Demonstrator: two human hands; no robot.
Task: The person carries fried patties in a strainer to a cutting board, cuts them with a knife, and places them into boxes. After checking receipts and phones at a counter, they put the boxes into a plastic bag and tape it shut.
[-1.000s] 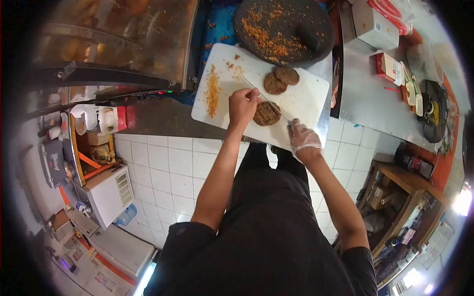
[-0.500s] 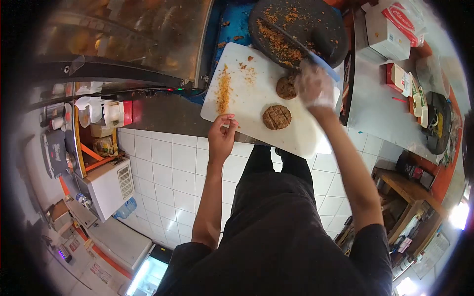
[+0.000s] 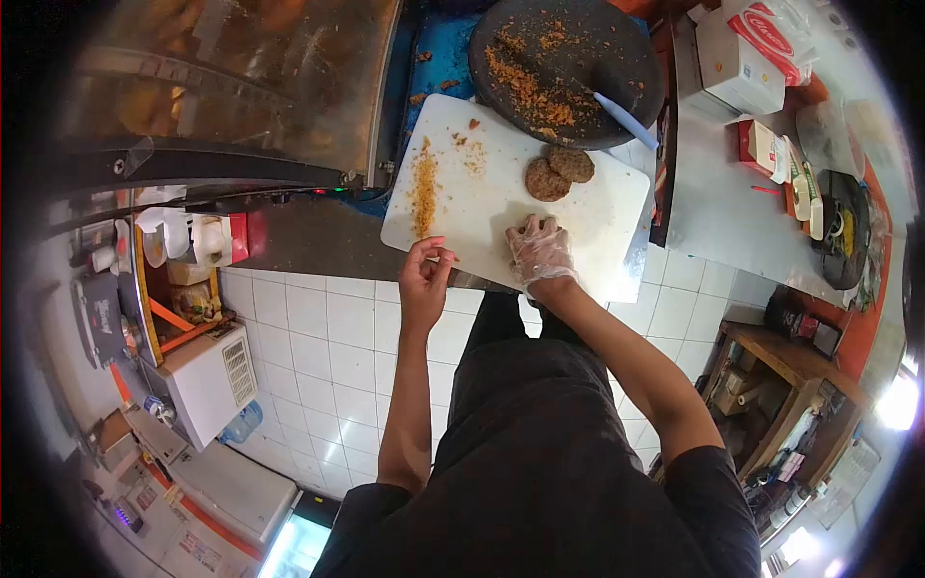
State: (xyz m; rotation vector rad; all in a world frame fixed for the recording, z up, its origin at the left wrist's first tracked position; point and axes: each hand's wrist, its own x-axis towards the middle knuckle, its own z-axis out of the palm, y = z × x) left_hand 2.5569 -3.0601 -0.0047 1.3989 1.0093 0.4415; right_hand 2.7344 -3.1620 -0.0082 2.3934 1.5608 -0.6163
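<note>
My right hand (image 3: pixel 541 252), in a clear plastic glove, presses down on the white cutting board (image 3: pixel 602 217) with its fingers curled around the spot where a scored burger patty lay; that patty is hidden under it. Above it are two browned burger patties (image 3: pixel 547 180), partly overlapping. Bare, my left hand (image 3: pixel 426 275) is at the board's lower left edge, thumb and forefinger nearly pinched; anything between them is too small to name. A knife with a light blue handle (image 3: pixel 626 122) rests on a dark round stone-like dish (image 3: pixel 501 106) strewn with orange-brown crumbs.
A strip of crumbs (image 3: pixel 424 188) lies on the board's left side. A dark-framed glass cabinet (image 3: pixel 241 87) stands at the upper left. Along the right, a steel counter (image 3: pixel 718 193) carries boxes and a black dish (image 3: pixel 843 231). White floor tiles show below.
My right hand has let go of the knife, which stays on the dark dish, and moved down over the scored patty. The view shifted slightly; my left hand keeps its pose.
</note>
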